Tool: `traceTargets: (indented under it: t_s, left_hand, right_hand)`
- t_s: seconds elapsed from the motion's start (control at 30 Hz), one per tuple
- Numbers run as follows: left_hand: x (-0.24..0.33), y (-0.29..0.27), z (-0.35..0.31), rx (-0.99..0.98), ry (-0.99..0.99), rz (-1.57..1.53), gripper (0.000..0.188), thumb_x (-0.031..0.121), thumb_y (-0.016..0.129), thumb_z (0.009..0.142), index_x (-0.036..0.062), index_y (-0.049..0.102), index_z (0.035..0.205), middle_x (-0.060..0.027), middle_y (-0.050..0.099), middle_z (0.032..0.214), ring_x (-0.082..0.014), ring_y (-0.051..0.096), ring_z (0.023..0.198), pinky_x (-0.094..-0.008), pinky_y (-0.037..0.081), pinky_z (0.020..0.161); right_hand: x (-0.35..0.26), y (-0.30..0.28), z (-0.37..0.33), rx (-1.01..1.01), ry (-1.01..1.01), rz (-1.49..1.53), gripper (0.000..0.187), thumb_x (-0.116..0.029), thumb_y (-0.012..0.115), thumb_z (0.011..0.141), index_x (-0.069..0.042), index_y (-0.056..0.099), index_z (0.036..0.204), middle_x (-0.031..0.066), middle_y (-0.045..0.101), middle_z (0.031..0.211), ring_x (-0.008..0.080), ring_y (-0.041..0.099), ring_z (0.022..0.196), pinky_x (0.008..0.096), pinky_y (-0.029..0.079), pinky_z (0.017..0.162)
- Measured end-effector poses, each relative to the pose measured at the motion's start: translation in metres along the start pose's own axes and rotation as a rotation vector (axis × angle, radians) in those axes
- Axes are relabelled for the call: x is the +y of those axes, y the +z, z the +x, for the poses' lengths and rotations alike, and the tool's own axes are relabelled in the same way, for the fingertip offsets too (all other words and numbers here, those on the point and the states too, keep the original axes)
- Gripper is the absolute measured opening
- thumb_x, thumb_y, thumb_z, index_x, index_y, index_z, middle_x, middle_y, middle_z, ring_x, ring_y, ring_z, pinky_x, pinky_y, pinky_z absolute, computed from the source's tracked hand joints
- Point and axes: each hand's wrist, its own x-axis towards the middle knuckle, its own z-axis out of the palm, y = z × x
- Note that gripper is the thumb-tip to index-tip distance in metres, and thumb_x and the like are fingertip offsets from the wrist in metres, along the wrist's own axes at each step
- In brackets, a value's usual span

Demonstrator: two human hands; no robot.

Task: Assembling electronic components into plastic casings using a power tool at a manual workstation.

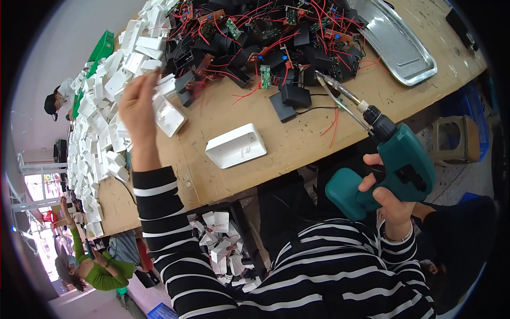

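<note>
My right hand (390, 204) is wrapped round the grip of a dark green soldering gun (406, 159). Its metal tip and thin side tube (345, 106) point up and left over the table. My left hand (139, 109) is raised at the edge of the heaped white plastic casings (114, 80). Its thumb and fingers are pressed together; whatever they may hold does not show clearly. Beside it, a white casing (170, 117) lies with its hollow side up. Another white casing (236, 146) sits alone near the table's front edge, its hollow side toward me.
Black boxes (295, 95), green circuit boards (265, 77) and red wires are heaped at the back. A metal tray (404, 53) lies at the far right. Below the table edge stands a dark crate (247, 234) of white parts. Other people (101, 271) are at the left.
</note>
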Motion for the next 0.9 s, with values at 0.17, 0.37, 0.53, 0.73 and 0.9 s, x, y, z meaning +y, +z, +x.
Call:
traceTargets:
  t_s: [0.17,0.37,0.53,0.73,0.9]
  left_hand:
    - [0.039,-0.047,-0.016,0.317,0.063,0.082,0.017,0.011,0.065,0.085,-0.0038,0.068,0.093,-0.0055,0.064,0.086,-0.0081,0.059,0.07,-0.0207,0.047,0.061]
    - [0.053,-0.047,-0.104,0.181,0.385,0.799,0.007,0.004,0.068,0.079,-0.0017,0.067,0.083,-0.008,0.06,0.082,-0.0152,0.057,0.068,-0.0251,0.046,0.059]
    - [0.074,-0.022,-0.163,-0.095,0.038,0.444,0.008,0.003,0.069,0.077,-0.0022,0.066,0.082,-0.009,0.058,0.087,-0.0163,0.056,0.07,-0.0262,0.045,0.061]
    - [0.077,-0.025,-0.176,-0.367,-0.084,0.394,0.012,0.003,0.067,0.078,-0.0046,0.065,0.087,-0.0088,0.058,0.093,-0.015,0.057,0.078,-0.026,0.046,0.067]
    - [0.055,-0.03,-0.175,0.024,-0.149,-0.062,0.011,0.004,0.059,0.087,-0.0035,0.065,0.092,-0.0073,0.062,0.096,-0.0129,0.058,0.082,-0.0255,0.048,0.069]
  right_hand:
    - [0.002,0.002,0.001,-0.013,-0.015,-0.014,0.065,-0.009,0.066,0.076,0.007,0.035,0.131,0.026,0.055,0.114,0.0208,0.064,0.074,0.0287,0.053,0.066]
    - [0.01,0.007,0.002,-0.061,-0.051,-0.027,0.064,-0.011,0.064,0.077,0.008,0.035,0.13,0.0258,0.055,0.115,0.019,0.063,0.075,0.0278,0.052,0.066]
    - [0.01,0.01,0.004,-0.129,-0.115,-0.071,0.061,-0.012,0.06,0.077,0.009,0.037,0.129,0.026,0.053,0.118,0.0174,0.061,0.075,0.0286,0.051,0.067]
    - [0.016,0.024,-0.003,-0.21,-0.049,0.108,0.061,-0.012,0.06,0.078,0.009,0.035,0.13,0.0271,0.049,0.123,0.0191,0.061,0.08,0.0304,0.052,0.068]
    - [0.028,0.07,-0.009,-0.309,0.217,0.484,0.068,-0.019,0.064,0.081,0.006,0.029,0.134,0.026,0.041,0.132,0.0224,0.061,0.089,0.0357,0.055,0.074]
